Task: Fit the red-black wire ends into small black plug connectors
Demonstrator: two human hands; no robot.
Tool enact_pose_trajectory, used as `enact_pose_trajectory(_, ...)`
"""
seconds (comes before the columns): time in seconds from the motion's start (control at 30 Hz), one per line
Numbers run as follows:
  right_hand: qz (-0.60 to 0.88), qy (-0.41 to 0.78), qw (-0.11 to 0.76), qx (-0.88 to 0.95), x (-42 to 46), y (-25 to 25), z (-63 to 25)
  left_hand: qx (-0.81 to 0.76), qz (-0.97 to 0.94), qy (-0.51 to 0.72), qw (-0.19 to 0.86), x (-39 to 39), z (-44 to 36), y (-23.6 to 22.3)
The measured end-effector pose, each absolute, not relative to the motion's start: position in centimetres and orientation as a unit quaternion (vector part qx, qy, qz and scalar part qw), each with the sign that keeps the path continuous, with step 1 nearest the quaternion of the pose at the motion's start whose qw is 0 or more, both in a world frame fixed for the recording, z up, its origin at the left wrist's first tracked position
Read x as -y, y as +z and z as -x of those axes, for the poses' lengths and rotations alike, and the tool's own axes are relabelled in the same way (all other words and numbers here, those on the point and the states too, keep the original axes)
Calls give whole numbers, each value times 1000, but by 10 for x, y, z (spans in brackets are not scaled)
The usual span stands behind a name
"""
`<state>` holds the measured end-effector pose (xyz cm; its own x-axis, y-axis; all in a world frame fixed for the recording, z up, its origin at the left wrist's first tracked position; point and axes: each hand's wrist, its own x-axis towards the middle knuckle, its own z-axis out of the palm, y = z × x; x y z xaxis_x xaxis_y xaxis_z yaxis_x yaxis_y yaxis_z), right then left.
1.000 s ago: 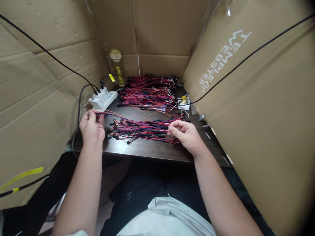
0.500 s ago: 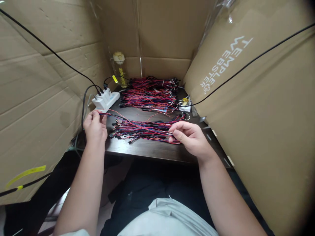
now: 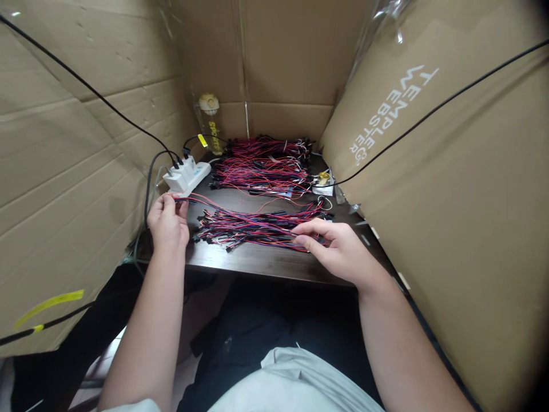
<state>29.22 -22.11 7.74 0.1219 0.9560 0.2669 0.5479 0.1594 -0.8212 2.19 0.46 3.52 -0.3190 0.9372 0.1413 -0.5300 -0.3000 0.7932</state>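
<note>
A loose pile of red, black and blue wire leads [image 3: 253,224] lies across the near part of a dark wooden table [image 3: 266,260]. My left hand [image 3: 168,220] is closed at the table's left edge, pinching one end of a few wire leads [image 3: 201,201] that run rightward over the pile. My right hand [image 3: 341,249] rests on the pile's right end, thumb and forefinger pinched on the wires there. A larger heap of similar wire leads [image 3: 263,163] sits further back.
A white power strip [image 3: 187,175] with black plugs and cables stands at the back left. A bottle [image 3: 211,123] stands in the far corner. A small yellow and white item [image 3: 322,181] lies at the right. Cardboard walls [image 3: 429,171] close in on three sides.
My right hand has slid slightly right and lower along the pile, its fingers flattening onto the wires. My left hand stays almost still with its wire end.
</note>
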Motion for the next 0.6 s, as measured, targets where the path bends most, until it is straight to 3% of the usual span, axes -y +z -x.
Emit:
enact_pose_trajectory(0.27, 544, 310, 511, 589, 228, 86, -288, -332, -321, 740, 489, -8, -19, 30)
enact_pose_trajectory(0.6, 592, 268, 484, 586, 223, 86, -289, -345, -309, 740, 487, -10, -19, 32)
